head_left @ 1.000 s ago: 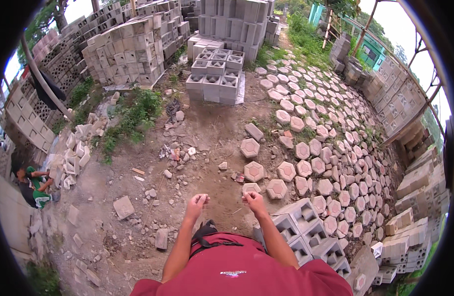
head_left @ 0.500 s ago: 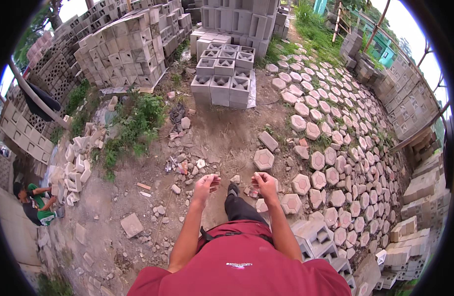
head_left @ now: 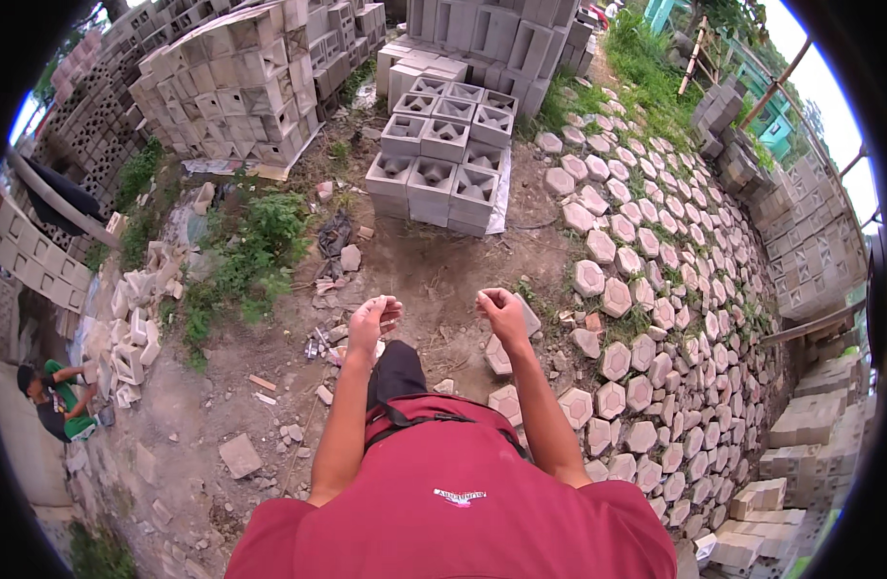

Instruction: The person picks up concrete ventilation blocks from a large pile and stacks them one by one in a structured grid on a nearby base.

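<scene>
Both of my hands are raised in front of me over the dirt path, apart from each other. My left hand (head_left: 375, 318) holds nothing; its fingers are loosely bent and slightly apart. Level with it on the right, my right hand (head_left: 504, 315) is likewise empty, with loosely curled fingers. Ahead of them stands a low stepped stack of grey hollow concrete blocks (head_left: 389, 205), with pale sheeting at its base. Neither hand touches it. Hexagonal concrete pavers (head_left: 616, 296) lie in rows to the right; the nearest one is partly hidden behind my right forearm.
Tall block stacks stand at the far left (head_left: 221, 92) and behind the low stack (head_left: 496, 48). Green weeds (head_left: 255, 241) and broken blocks (head_left: 135, 333) lie left. A person (head_left: 62, 400) crouches at the far left. Rubble (head_left: 294, 434) litters the ground. More blocks (head_left: 752, 521) line the right.
I have moved forward, so the low block stack looks nearer. My hands have risen in the view and stay empty. The crouching person has hardly moved.
</scene>
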`<action>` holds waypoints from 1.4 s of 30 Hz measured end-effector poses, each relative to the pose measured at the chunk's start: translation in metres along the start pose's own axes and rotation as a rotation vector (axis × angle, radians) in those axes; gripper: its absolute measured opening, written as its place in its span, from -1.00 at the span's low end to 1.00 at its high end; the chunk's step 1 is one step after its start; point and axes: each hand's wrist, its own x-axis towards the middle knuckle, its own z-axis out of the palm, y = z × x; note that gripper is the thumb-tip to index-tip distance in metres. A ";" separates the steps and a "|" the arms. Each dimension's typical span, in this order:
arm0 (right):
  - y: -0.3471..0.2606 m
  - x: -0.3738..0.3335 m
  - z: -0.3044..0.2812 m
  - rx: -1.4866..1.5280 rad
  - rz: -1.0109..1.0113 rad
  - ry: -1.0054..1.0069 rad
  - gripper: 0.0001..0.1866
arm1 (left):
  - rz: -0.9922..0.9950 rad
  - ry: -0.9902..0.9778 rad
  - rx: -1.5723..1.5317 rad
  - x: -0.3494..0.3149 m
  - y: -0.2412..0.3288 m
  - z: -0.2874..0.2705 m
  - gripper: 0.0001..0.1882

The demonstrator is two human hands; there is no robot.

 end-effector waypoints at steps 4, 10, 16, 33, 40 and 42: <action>-0.007 0.074 -0.002 -0.050 -0.017 0.081 -0.78 | -0.080 -0.026 0.023 0.074 0.004 0.019 -0.72; -0.014 0.212 -0.012 -0.096 0.057 0.117 -0.71 | -0.176 -0.066 0.036 0.221 0.025 0.047 -0.70; -0.056 0.336 -0.016 -0.066 0.137 0.137 -0.72 | -0.156 -0.077 0.106 0.379 0.104 0.084 -0.68; -0.006 0.609 -0.061 -0.263 0.346 0.087 -0.74 | -0.326 0.118 0.158 0.638 0.092 0.114 -0.65; 0.086 0.772 -0.024 -0.531 0.232 -0.022 -0.58 | -0.545 0.356 -0.108 0.783 -0.007 0.124 -0.34; 0.119 0.829 -0.017 -0.569 0.211 0.009 -0.45 | -0.539 0.378 -0.130 0.841 -0.028 0.141 -0.19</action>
